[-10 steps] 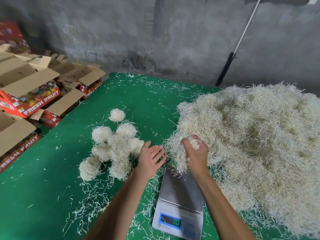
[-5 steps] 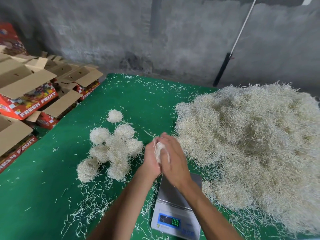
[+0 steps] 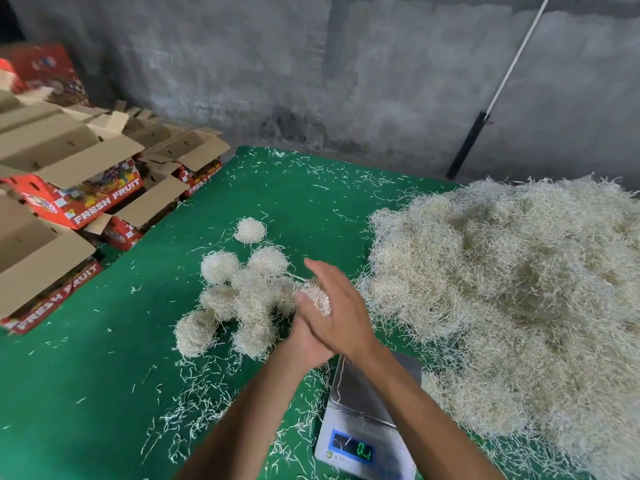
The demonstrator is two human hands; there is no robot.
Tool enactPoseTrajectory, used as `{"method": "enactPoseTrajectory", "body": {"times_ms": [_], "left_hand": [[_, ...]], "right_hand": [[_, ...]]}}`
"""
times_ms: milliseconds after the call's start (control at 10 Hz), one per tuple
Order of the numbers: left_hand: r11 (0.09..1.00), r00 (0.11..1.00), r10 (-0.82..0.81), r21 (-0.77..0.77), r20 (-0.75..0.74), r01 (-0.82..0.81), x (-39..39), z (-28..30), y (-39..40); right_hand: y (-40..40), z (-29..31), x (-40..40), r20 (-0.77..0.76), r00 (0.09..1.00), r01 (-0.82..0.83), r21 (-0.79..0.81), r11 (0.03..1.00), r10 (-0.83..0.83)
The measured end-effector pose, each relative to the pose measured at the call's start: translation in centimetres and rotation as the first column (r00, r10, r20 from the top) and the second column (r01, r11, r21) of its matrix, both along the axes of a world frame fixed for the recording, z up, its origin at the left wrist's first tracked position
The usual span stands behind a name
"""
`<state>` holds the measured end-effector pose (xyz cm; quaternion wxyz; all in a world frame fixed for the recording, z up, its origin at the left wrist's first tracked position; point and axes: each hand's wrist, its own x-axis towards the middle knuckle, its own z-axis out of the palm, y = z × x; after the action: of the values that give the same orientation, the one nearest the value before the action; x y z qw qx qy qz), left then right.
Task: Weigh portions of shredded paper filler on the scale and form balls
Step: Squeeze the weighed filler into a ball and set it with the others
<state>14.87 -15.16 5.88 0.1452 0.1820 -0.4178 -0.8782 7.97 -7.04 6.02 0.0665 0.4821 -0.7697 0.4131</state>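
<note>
Paper that the right hand lifted alone a second ago now sits pressed between both palms, left hand beneath, fingers fairly straight (rolling begun), just beyond the scale.

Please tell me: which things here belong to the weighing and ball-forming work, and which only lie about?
Job: paper wad pressed between left hand and right hand; scale; filler heap; finished balls.
Lying about: fruit cartons; pole against wall.
</note>
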Motion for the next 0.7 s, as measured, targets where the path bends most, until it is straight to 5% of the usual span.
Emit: {"method": "enactPoseTrajectory", "body": {"times_ms": [100,200,300,400,500,600,700], "left_hand": [[0.832,0.989,0.023,-0.551,0.148,0.063,0.7,1.5,-2.1],[0.784,0.945,0.166,-0.618,0.282,0.047,1.0,0.5,-4.5],[0.744,0.980,0.078,-0.665,0.183,0.065,2.0,-1.1,-4.1],[0.777,0.966,0.142,-0.629,0.215,0.025,1.1,-2.3,-5.8],[0.870,0.953,0.214,-0.486,0.215,-0.086,1.6,-1.8,-9.3],[0.806,0.919,0.301,-0.583,0.256,-0.102,2.9,-3.2,-10.8],[0.988,0.943,0.151,-0.067,0.296,-0.137,4.0,-5.3,-11.6]], "right_hand": [[0.6,-0.7,-1.8,-0.013,0.999,0.046,0.049,0.998,-0.045],[-1.2,-2.5,0.6,-0.116,0.975,-0.186,0.060,0.981,0.192],[-5.3,-2.1,1.7,-0.003,0.980,-0.198,-0.041,0.979,0.198],[-6.4,-1.3,-0.9,0.130,0.990,-0.046,-0.019,0.999,0.048],[-7.4,-2.8,0.3,-0.026,0.993,-0.114,-0.002,0.993,0.114],[-10.3,-4.7,4.2,-0.072,0.959,-0.279,-0.058,0.958,0.275],[-12.2,-5.1,3.7,0.144,0.970,-0.205,0.058,0.977,0.195]]}}
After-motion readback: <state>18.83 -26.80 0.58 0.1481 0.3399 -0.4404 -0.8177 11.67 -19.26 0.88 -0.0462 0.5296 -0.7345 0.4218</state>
